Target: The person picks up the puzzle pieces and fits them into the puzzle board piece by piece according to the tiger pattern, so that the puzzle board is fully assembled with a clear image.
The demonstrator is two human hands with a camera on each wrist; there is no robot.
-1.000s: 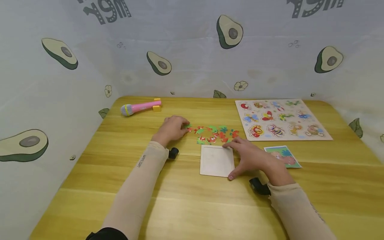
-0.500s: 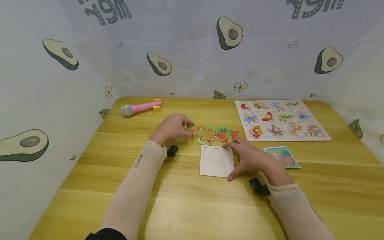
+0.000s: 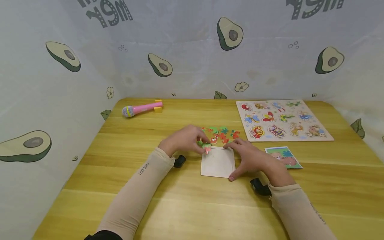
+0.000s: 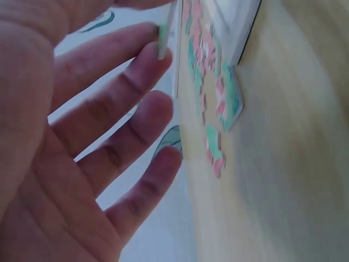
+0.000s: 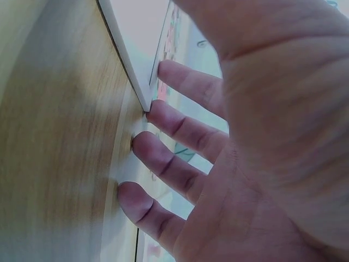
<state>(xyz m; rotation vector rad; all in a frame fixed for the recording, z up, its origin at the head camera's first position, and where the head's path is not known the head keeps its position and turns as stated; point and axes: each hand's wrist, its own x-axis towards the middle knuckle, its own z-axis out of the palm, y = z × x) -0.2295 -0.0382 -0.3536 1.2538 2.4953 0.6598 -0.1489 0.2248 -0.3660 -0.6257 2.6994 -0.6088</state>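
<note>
One puzzle piece (image 3: 207,149) | left hand (image 3: 186,139): I'm pinching it at white tray (image 3: 217,165), far-left corner | right hand (image 3: 251,156): gripping tray's right side

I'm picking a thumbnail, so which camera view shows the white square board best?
The head view: it shows nearly all of the white square board from above. The left wrist view catches only one corner, cropped at the picture's top; the right wrist view likewise shows one.

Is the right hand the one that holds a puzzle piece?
No, the left hand pinches the puzzle piece, while the right hand holds the right side of the pale square board.
</note>
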